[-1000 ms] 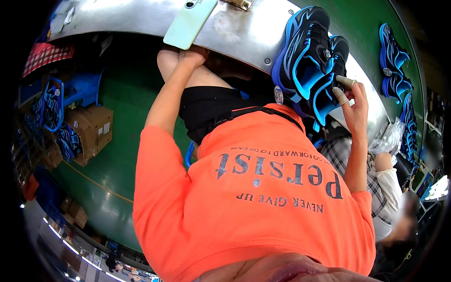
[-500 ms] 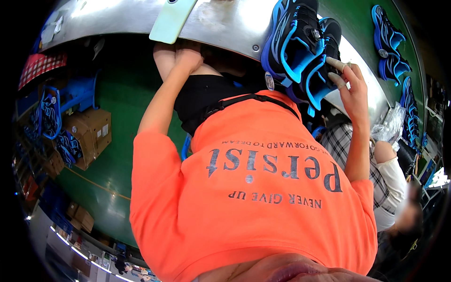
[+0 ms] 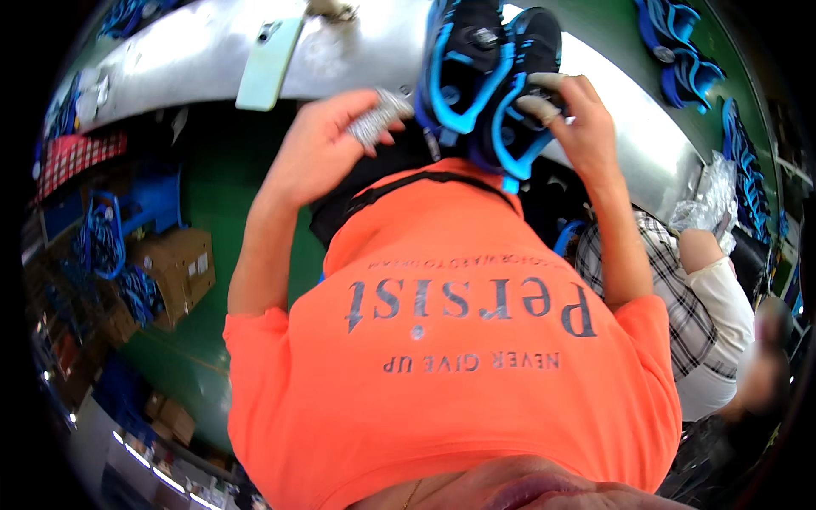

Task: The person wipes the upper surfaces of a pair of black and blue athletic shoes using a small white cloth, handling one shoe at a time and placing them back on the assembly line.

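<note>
My left hand point(image 3: 327, 140) is closed round a silvery, crinkled wad point(image 3: 379, 117), just left of the shoes at the bench edge. A pair of black and blue shoes stands there, a left one point(image 3: 463, 68) and a right one point(image 3: 537, 51), with bright blue collar linings and a round dial on the tongue. My right hand point(image 3: 576, 110), its thumb and forefinger in pale finger covers, pinches at the tongue and opening of the right shoe. Exactly what lies between those fingertips is hidden.
A mint-green phone point(image 3: 270, 64) lies on the metal bench point(image 3: 195, 51), left of the shoes. More blue and black shoes point(image 3: 680, 51) stand on a green surface at right. A seated co-worker's plaid garment point(image 3: 654, 289) is close at right; cardboard boxes point(image 3: 183, 272) stand left.
My left hand has come up from under the bench edge and now holds the silvery wad. My right hand remains at the right shoe. The view has shifted slightly.
</note>
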A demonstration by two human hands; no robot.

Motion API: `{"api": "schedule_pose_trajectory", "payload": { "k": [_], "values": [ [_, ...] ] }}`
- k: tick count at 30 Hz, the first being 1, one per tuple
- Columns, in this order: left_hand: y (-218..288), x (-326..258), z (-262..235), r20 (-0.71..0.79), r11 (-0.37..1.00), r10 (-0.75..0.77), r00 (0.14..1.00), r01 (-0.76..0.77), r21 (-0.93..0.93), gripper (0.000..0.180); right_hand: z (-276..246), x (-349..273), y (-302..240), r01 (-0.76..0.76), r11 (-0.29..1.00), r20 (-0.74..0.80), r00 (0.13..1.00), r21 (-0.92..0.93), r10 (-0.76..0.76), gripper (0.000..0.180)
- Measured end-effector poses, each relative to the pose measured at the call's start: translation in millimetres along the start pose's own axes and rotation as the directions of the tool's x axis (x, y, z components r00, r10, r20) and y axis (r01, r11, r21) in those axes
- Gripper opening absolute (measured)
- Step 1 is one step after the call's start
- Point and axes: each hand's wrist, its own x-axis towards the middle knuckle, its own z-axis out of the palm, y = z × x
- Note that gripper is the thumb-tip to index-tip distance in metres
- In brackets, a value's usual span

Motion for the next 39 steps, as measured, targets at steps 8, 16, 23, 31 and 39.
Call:
{"api": "schedule_pose_trajectory", "payload": {
  "k": [8,16,23,31,39],
  "values": [
    [33.3,47.7,95.8,0.275,0.696,-0.292,0.916,0.400,-0.596,0.040,-25.8,13.8,21.7,0.133,0.970,0.275,0.943,0.204,-0.187,0.045],
    [30.3,59.4,132.5,0.121,0.515,-0.331,0.936,0.287,-0.808,0.028,-19.1,17.5,23.8,0.118,0.972,0.170,0.973,0.205,-0.154,0.022],
    [22.8,83.4,134.0,0.182,0.407,-0.416,0.891,0.361,-0.839,0.025,4.6,51.1,66.9,-0.111,0.909,0.251,0.968,0.401,0.008,0.025],
    [14.3,86.1,138.9,0.006,0.860,-0.219,0.976,0.196,-0.471,0.023,-9.5,39.5,74.0,0.005,0.886,0.211,0.971,0.463,-0.115,0.028],
    [17.6,88.4,138.8,0.093,0.756,-0.335,0.937,0.327,-0.567,0.027,-42.0,-15.1,48.2,0.061,0.933,0.137,0.984,0.356,-0.117,0.047]
  ]
}}
